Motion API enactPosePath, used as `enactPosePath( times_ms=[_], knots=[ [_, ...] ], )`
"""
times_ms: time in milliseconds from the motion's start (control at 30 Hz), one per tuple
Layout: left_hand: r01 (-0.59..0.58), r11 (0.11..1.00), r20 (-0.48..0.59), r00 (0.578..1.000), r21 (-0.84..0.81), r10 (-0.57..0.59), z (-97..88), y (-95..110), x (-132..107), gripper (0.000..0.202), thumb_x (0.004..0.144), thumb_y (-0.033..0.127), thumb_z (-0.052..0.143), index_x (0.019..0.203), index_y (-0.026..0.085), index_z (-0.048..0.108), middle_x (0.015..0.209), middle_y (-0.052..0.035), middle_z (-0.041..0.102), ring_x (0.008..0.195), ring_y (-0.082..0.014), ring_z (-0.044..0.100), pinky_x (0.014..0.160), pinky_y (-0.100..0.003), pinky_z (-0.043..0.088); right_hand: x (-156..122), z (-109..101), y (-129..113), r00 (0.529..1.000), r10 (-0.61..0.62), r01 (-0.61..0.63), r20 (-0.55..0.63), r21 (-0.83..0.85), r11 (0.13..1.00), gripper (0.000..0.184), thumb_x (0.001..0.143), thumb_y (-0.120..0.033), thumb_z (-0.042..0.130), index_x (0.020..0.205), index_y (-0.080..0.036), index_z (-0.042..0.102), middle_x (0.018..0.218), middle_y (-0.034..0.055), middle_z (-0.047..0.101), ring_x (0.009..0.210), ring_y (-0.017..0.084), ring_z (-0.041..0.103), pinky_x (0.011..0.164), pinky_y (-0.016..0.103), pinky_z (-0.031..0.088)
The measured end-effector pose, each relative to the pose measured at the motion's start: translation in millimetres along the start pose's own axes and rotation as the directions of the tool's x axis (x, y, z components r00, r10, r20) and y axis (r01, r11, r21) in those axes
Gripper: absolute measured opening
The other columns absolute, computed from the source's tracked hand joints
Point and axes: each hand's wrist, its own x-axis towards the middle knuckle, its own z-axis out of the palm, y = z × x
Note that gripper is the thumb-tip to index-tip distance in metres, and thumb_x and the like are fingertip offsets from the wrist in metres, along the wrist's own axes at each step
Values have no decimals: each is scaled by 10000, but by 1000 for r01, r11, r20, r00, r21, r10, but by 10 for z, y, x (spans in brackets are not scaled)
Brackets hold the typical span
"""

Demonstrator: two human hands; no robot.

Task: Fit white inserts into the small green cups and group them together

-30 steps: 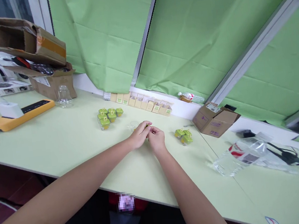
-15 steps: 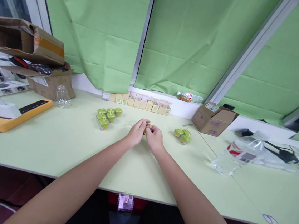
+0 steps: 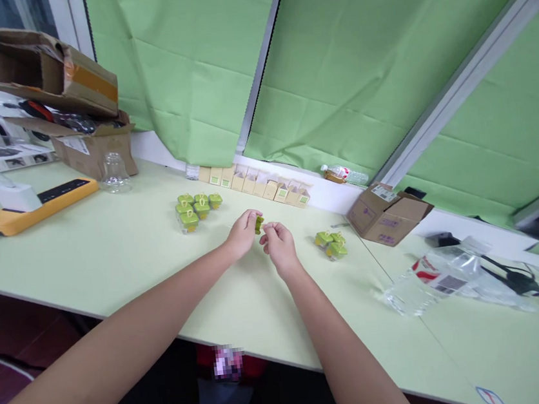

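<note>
Above the middle of the table, my left hand (image 3: 243, 234) holds a small green lid (image 3: 259, 224) between thumb and fingers. The lid looks like those on the little containers near it. Just right of it is my right hand (image 3: 279, 245), its thumb and index finger pinched together; a tiny pale thing may be at the tips, too small to make out. Several clear little containers with green lids and yellow loops (image 3: 194, 209) stand to the left of my hands. A smaller cluster of the same green-lidded containers (image 3: 331, 245) stands on the right.
Small tan cartons (image 3: 250, 181) line the table's back edge. An open cardboard box (image 3: 388, 214) and a large clear plastic bottle (image 3: 437, 280) are on the right. At left lie an orange power strip (image 3: 62, 195), a clear plastic cup (image 3: 115, 174) and stacked cardboard boxes (image 3: 98, 150).
My hands have drawn slightly apart, the right one pulling away from the left. More of the green lid shows between them now. The containers stay in place.
</note>
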Motion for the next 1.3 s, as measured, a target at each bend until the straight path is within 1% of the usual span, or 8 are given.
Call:
enactPosePath(
  times_ms=[167, 433, 533, 633, 800, 967, 1167, 1300],
  knots=[
    [56, 995, -34, 998, -86, -59, -49, 4, 41, 313, 992, 360, 334, 997, 174, 586, 919, -52, 609, 661, -114, 565, 623, -255, 453, 24, -100, -46, 998, 1, 3, -56, 57, 998, 204, 755, -369, 582, 852, -203, 512, 864, 18, 635, 610, 123, 622, 415, 204, 380],
    [67, 997, -37, 997, -25, -68, -30, -10, 52, 316, 982, 356, 343, 960, 177, 602, 886, -54, 622, 650, -122, 561, 593, -251, 453, 101, -188, 33, 992, -22, 26, -123, 28, 999, 166, 742, -314, 596, 825, -209, 497, 787, 15, 673, 557, 117, 605, 418, 195, 387],
    [61, 998, -39, 997, 1, -61, -38, -8, 51, 318, 976, 360, 353, 958, 175, 610, 879, -57, 633, 665, -128, 567, 597, -250, 461, 117, -206, 67, 989, -62, 63, -136, 2, 998, 152, 737, -305, 579, 828, -216, 495, 753, -1, 663, 535, 114, 579, 428, 203, 394],
    [23, 1000, -23, 999, 17, -22, -43, 2, 30, 331, 973, 386, 361, 967, 177, 618, 881, -55, 639, 675, -129, 573, 600, -245, 464, 116, -224, 67, 981, -120, 116, -150, -36, 993, 164, 736, -291, 542, 881, -213, 549, 718, -19, 634, 516, 108, 543, 457, 218, 412],
    [-23, 999, 17, 1000, 49, 22, -41, 0, -1, 348, 969, 420, 370, 973, 186, 628, 889, -50, 657, 665, -125, 572, 611, -248, 462, 95, -238, 28, 982, -130, 117, -138, -100, 988, 229, 756, -370, 556, 846, -179, 645, 732, 10, 628, 530, 112, 523, 494, 241, 426],
    [-65, 995, 48, 997, 77, 61, -25, -21, -9, 372, 968, 460, 377, 965, 188, 631, 909, -53, 660, 686, -128, 570, 636, -253, 470, 118, -249, 106, 965, -234, 205, -122, -209, 956, 259, 785, -437, 598, 831, -186, 643, 742, 11, 631, 580, 125, 537, 580, 263, 462],
    [-87, 988, 61, 995, 126, 80, -27, -2, -36, 385, 976, 464, 358, 967, 194, 631, 914, -55, 655, 752, -144, 585, 673, -256, 481, 129, -255, 166, 960, -268, 235, -82, -282, 930, 267, 822, -455, 567, 847, -201, 644, 776, 16, 645, 616, 137, 559, 600, 266, 474],
    [-101, 985, 60, 994, 138, 93, -32, 0, -40, 390, 980, 463, 346, 972, 194, 628, 922, -55, 655, 759, -144, 585, 681, -258, 487, 122, -261, 136, 959, -255, 213, -125, -276, 937, 283, 809, -452, 577, 927, -200, 625, 782, 10, 636, 568, 131, 547, 562, 266, 468]
  ],
)
